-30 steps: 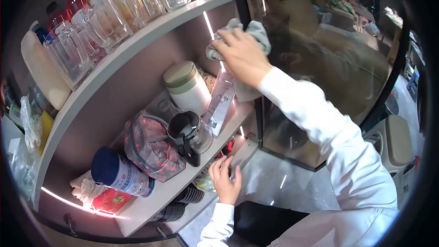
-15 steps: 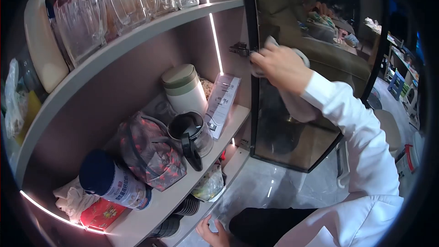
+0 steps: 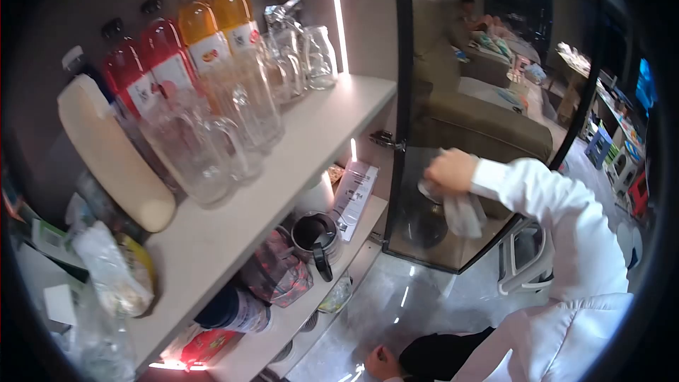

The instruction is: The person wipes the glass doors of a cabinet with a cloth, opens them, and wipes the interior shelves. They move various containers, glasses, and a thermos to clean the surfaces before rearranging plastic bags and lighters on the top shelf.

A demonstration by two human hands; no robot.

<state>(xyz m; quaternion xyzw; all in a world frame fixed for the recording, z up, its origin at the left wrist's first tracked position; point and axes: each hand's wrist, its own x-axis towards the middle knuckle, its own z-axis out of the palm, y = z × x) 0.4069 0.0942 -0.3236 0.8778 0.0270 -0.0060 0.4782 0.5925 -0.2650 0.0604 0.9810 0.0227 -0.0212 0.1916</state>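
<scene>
My right hand (image 3: 453, 171) is closed on a pale cloth (image 3: 465, 218), which hangs below the fist in front of the cabinet's dark glass door (image 3: 453, 110). The hand is at the lower half of the pane, and the cloth is blurred. My left hand (image 3: 382, 363) is low at the bottom edge, beside my dark-clad leg. Its fingers are curled in, with nothing visible in them.
Clear glass mugs (image 3: 187, 148) and bottled drinks (image 3: 205, 28) stand on the upper shelf (image 3: 283, 184). Below are a glass pot (image 3: 315, 233), a patterned bag (image 3: 279, 269) and a blue-lidded tub (image 3: 237, 310). A plastic stool (image 3: 525, 258) stands behind the door.
My right hand has moved down the glass door with the cloth. My left hand's fingers have curled in. The view has shifted, showing more of the upper shelf.
</scene>
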